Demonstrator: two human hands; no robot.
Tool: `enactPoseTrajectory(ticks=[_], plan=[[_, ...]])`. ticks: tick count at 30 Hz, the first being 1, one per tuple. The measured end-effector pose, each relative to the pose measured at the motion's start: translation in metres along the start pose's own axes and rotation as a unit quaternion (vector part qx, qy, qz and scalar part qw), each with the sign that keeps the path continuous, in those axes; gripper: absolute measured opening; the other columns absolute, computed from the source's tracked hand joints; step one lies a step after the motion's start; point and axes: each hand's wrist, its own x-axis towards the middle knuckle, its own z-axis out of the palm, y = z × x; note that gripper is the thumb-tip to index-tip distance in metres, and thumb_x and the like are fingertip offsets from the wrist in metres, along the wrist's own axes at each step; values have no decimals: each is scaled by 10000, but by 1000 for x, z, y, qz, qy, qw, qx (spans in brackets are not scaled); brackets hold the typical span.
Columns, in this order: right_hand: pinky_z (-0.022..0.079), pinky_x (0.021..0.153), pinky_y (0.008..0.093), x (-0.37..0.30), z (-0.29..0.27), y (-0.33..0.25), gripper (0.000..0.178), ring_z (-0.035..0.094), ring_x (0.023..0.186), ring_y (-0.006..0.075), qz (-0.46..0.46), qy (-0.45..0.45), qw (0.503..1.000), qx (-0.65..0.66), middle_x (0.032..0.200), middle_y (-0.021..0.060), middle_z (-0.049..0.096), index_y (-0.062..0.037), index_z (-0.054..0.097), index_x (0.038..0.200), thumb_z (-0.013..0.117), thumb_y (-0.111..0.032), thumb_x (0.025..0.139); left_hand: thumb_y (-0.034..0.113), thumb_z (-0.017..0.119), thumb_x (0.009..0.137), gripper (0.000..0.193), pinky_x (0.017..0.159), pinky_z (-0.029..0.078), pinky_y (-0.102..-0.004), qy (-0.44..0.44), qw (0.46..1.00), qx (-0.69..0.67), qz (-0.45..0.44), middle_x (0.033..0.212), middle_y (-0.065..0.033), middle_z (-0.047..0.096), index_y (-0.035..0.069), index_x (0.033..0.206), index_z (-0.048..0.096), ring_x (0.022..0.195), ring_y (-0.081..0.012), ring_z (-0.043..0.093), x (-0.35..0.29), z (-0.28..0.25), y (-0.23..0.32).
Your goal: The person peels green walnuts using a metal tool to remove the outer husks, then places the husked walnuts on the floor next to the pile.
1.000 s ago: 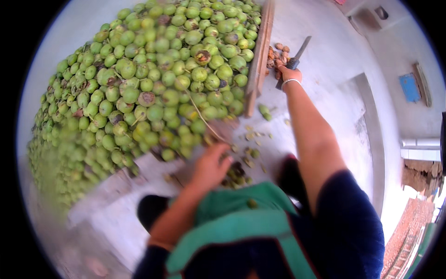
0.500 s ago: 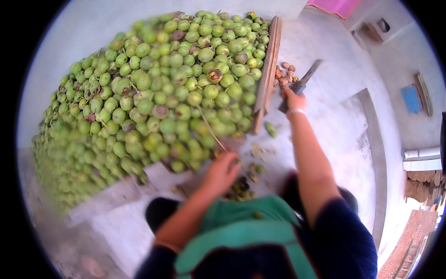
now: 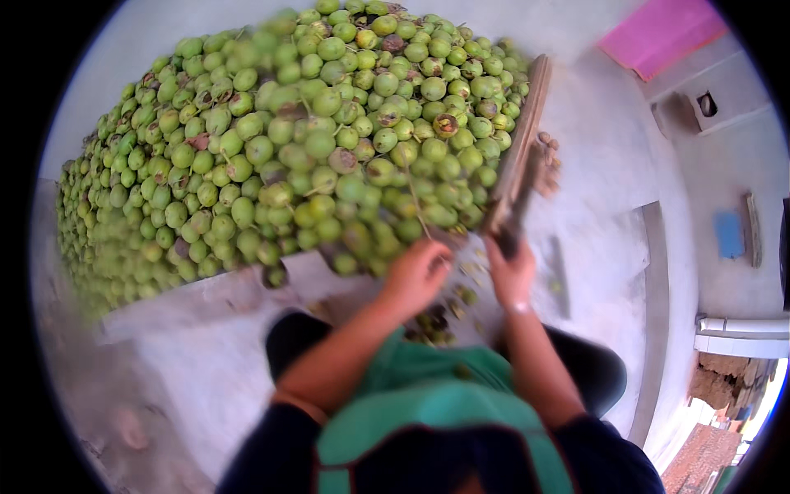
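Big fruit pile (image 3: 288, 140) green, round, fills upper left; far edge cut by frame. Plank (image 3: 517, 148) leans along pile's right side, blurred. Green apron (image 3: 428, 387) at bottom, partly hides lap. Left hand (image 3: 415, 276) curled at pile's near edge, fingers bent inward; what it grips, can't tell. Right hand (image 3: 512, 276) closed round dark handle (image 3: 508, 235), tool's end lost in blur vs plank. Husk bits (image 3: 432, 325) betw hands, tiny, unclear.
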Motion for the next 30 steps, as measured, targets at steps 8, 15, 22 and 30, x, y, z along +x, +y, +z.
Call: enactPoseTrajectory(ticks=[8, 15, 22, 30], plan=[[473, 696, 395, -112, -110, -30, 356, 575, 811, 384, -70, -148, 974, -159, 927, 202, 570, -6, 518, 1049, 641, 11, 716, 125, 594, 808, 141, 680, 473, -325, 9, 1000, 8, -3, 893, -89, 599, 46, 923, 575, 808, -234, 598, 1, -13, -1], [461, 652, 369, -13, -7, -84, 307, 579, 725, 335, -109, -8, 994, -32, 820, 164, 595, -27, 537, 1009, 681, -105, 750, 156, 605, 795, 158, 683, 473, -346, 24, 998, 56, -9, 869, -104, 608, 61, 919, 580, 798, -266, 607, 8, -20, -8], [469, 616, 320, 123, 43, -190, 266, 594, 631, 203, -237, 100, 960, 108, 720, 96, 629, -33, 583, 934, 692, -183, 745, 147, 599, 782, 167, 683, 476, -356, 18, 999, 43, -14, 869, -115, 605, 51, 918, 579, 812, -270, 613, 13, -18, -10], [474, 711, 310, 12, -5, -90, 287, 593, 753, 177, -108, 0, 994, 15, 868, 93, 625, -16, 568, 1018, 681, -81, 762, 114, 586, 801, 138, 689, 486, -330, 136, 991, -1, 15, 899, -111, 612, 48, 922, 581, 808, -237, 619, 22, -47, -13]])
